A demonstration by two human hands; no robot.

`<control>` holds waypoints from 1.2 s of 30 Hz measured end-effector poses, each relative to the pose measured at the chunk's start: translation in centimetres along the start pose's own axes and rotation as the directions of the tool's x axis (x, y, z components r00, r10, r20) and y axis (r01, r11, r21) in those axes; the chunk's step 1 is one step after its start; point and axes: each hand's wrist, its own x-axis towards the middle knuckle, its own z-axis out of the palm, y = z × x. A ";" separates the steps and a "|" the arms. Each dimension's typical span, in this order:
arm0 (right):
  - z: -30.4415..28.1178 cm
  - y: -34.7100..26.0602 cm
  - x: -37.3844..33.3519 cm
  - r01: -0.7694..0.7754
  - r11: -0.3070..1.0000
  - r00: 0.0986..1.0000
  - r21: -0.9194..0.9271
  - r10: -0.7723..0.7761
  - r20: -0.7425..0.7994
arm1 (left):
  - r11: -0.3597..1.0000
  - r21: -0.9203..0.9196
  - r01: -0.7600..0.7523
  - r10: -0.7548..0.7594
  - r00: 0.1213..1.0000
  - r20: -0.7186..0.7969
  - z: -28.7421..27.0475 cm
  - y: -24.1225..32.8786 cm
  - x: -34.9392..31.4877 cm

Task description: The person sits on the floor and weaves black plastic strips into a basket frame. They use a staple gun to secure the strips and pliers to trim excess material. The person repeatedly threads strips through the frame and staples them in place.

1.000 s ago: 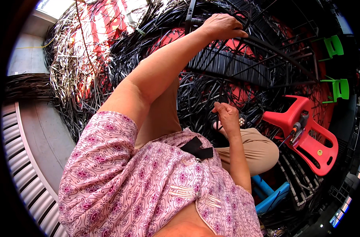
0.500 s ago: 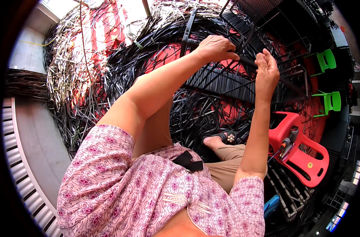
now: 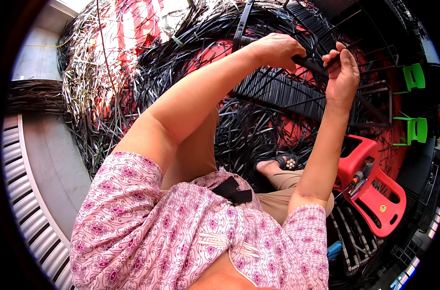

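A black metal frame (image 3: 243, 24) with a panel of close-set black woven strips (image 3: 278, 96) stands in front of me. My left hand (image 3: 280, 50) reaches over it, fingers bent down and closed at a flat black strip (image 3: 310, 65) that runs toward my right. My right hand (image 3: 342, 72) is raised just right of that strip, palm turned inward and fingers curled around a dark strip end. Where the strip passes behind my right fingers is hard to make out against the dark frame.
Loose black strips (image 3: 249, 135) lie heaped over the red floor, with a sunlit pile (image 3: 94, 92) at left. A red plastic chair (image 3: 374, 193) carrying hand tools (image 3: 361, 175) stands at my right. Two green chairs (image 3: 415, 129) are farther right. My sandalled foot (image 3: 278, 164) rests among the strips.
My right hand has curled its fingers, which were stretched upward, and moved right and slightly up. My left hand has moved a little to the right. The whole view has shifted slightly.
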 end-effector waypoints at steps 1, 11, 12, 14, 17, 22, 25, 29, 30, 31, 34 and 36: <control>-0.6 0.5 -1.0 -0.049 0.998 0.999 0.032 0.049 0.022 | 1.000 -0.002 0.001 -0.001 0.999 0.038 -0.3 0.1 0.2; -0.7 6.0 -7.9 -0.369 0.928 0.912 0.050 0.372 -0.175 | 0.999 0.038 -0.002 0.004 0.999 -0.044 -0.3 0.0 0.6; -0.7 6.3 -8.0 -0.333 0.943 0.926 -0.002 0.327 -0.191 | 0.999 0.039 0.005 -0.004 0.999 -0.039 -0.3 0.1 0.6; -0.8 7.0 -7.9 -0.261 0.959 0.948 -0.108 0.234 -0.214 | 0.998 0.057 0.011 -0.009 0.999 -0.032 -0.1 0.1 0.7; -0.5 7.9 -7.5 -0.196 0.975 0.964 -0.104 0.172 -0.202 | 0.997 0.069 0.022 -0.022 1.000 -0.007 -0.4 0.3 0.8; -0.5 9.2 -6.1 -0.109 0.990 0.973 -0.089 0.088 -0.211 | 0.991 0.117 -0.070 0.080 0.994 -0.079 0.0 -0.9 1.7; -0.6 10.0 -4.7 -0.077 0.995 0.973 -0.057 0.063 -0.222 | 0.989 0.130 -0.077 0.092 0.988 -0.120 -0.1 -1.9 2.7; 0.2 9.4 -3.5 -0.073 0.997 0.960 0.004 0.071 -0.272 | 0.986 0.156 -0.056 0.080 0.986 -0.149 -0.7 -3.7 5.0; 0.4 9.3 -3.0 -0.054 0.998 0.955 0.014 0.056 -0.290 | 0.983 0.177 -0.045 0.074 0.985 -0.156 -0.9 -3.9 5.2; 0.5 8.9 -2.4 -0.036 0.999 0.950 0.023 0.041 -0.308 | 0.980 0.198 -0.035 0.068 0.985 -0.162 -1.1 -4.0 5.3; 0.4 6.6 1.4 0.167 0.950 0.934 -0.265 -0.239 -0.267 | 0.976 0.188 -0.107 0.151 0.960 -0.235 -0.9 -4.4 5.4; 1.1 4.2 4.1 0.192 0.850 0.942 -0.491 -0.299 -0.150 | 0.974 0.194 -0.115 0.161 0.956 -0.243 -0.8 -5.0 5.5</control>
